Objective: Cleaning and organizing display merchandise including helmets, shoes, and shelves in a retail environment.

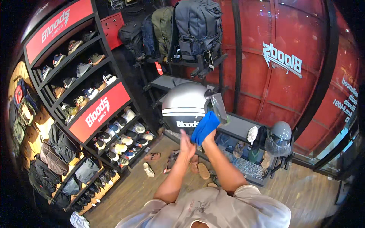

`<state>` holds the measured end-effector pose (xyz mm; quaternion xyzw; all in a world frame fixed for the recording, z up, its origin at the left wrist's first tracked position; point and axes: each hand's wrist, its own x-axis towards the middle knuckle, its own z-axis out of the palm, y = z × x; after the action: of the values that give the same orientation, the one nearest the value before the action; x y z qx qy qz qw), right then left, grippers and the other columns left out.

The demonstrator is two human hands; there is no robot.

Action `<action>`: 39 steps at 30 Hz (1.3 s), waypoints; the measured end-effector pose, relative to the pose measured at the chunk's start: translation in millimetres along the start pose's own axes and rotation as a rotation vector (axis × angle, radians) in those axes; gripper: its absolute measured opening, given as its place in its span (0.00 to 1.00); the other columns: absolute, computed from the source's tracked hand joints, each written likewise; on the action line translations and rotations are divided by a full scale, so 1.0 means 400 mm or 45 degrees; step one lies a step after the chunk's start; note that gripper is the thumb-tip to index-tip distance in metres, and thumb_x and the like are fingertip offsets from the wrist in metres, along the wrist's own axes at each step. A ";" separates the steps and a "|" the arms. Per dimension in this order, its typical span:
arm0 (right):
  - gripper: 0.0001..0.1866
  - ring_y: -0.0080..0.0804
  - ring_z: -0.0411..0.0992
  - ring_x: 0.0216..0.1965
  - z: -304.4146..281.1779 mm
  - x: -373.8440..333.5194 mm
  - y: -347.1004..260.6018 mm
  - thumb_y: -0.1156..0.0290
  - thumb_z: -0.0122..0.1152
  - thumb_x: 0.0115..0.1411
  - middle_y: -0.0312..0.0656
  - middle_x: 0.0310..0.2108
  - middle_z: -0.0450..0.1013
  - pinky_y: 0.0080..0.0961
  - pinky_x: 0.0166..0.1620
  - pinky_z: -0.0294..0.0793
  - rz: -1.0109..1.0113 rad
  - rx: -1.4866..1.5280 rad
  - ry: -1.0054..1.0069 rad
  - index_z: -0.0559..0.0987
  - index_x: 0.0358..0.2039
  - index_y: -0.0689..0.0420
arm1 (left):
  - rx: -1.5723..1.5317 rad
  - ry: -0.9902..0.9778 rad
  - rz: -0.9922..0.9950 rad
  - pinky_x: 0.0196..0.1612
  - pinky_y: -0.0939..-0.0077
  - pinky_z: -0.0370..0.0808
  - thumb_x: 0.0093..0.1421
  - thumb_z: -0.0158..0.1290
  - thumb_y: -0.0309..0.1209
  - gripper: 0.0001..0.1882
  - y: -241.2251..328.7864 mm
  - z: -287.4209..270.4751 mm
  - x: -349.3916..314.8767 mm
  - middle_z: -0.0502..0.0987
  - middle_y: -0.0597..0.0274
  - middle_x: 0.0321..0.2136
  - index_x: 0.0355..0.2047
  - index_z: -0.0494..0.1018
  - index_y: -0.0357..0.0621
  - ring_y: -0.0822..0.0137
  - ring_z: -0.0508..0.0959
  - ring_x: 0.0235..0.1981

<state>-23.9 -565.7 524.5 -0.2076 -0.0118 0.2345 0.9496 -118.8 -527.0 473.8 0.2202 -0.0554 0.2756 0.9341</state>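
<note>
A helmet (182, 99), silver on top with white stripes around a dark lower band, is in front of me at the middle of the head view. Its clear visor (218, 106) sticks out at the right side. My right hand (209, 137) holds a blue cloth (206, 127), which covers most of its fingers, against or close to the helmet's lower right. My left hand (185, 146) is beside the cloth's left end, slightly blurred, with fingers stretched upward. Whether it touches the cloth or the helmet I cannot tell. What bears the helmet is hidden.
Behind the helmet is a grey shelf (243, 127) with backpacks (197, 28) above. A second, grey helmet (280, 133) stands at its right end. Shoe racks (110, 60) rise on the left, bags (47, 174) beyond them. Several sandals (204, 171) lie on the wooden floor.
</note>
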 end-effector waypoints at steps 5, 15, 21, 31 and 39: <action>0.11 0.18 0.56 0.27 -0.056 -0.046 -0.003 0.67 0.46 0.65 0.28 0.24 0.56 0.26 0.28 0.61 -0.179 -0.635 -0.117 0.63 0.24 0.49 | 0.295 0.375 -0.004 0.58 0.54 0.69 0.62 0.52 0.47 0.31 0.042 0.060 0.019 0.69 0.53 0.55 0.60 0.60 0.43 0.55 0.71 0.54; 0.28 0.31 0.76 0.39 -0.154 -0.303 -0.305 0.47 0.51 0.64 0.44 0.38 0.77 0.30 0.43 0.75 0.340 -1.781 -1.138 0.75 0.47 0.63 | -0.083 0.311 0.261 0.61 0.56 0.65 0.56 0.56 0.37 0.27 0.148 0.067 0.017 0.72 0.59 0.53 0.55 0.66 0.45 0.57 0.71 0.55; 0.25 0.28 0.73 0.29 0.022 -0.239 -0.499 0.51 0.43 0.69 0.39 0.28 0.76 0.31 0.36 0.73 -0.338 -1.207 -0.236 0.75 0.39 0.63 | -0.188 0.276 0.277 0.60 0.53 0.65 0.58 0.55 0.37 0.24 0.162 0.057 0.017 0.72 0.58 0.53 0.55 0.68 0.45 0.56 0.71 0.55; 0.24 0.53 0.41 0.70 0.012 -0.253 -0.275 0.53 0.58 0.57 0.40 0.68 0.52 0.60 0.66 0.40 -1.064 -2.522 -1.176 0.76 0.50 0.54 | -0.008 0.232 0.372 0.58 0.58 0.68 0.60 0.51 0.37 0.24 0.147 0.114 -0.006 0.75 0.58 0.51 0.55 0.67 0.44 0.57 0.73 0.52; 0.25 0.26 0.72 0.37 -0.216 -0.110 -0.355 0.49 0.49 0.66 0.38 0.36 0.75 0.29 0.45 0.72 -0.017 -1.051 -0.023 0.75 0.44 0.60 | -0.289 0.188 0.434 0.59 0.54 0.68 0.64 0.47 0.36 0.19 0.234 0.099 -0.005 0.75 0.56 0.50 0.52 0.70 0.40 0.55 0.73 0.53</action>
<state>9.9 -733.4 505.5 -0.5690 -0.1145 0.2057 0.7879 -170.2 -475.0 544.4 0.0801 -0.0538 0.4369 0.8943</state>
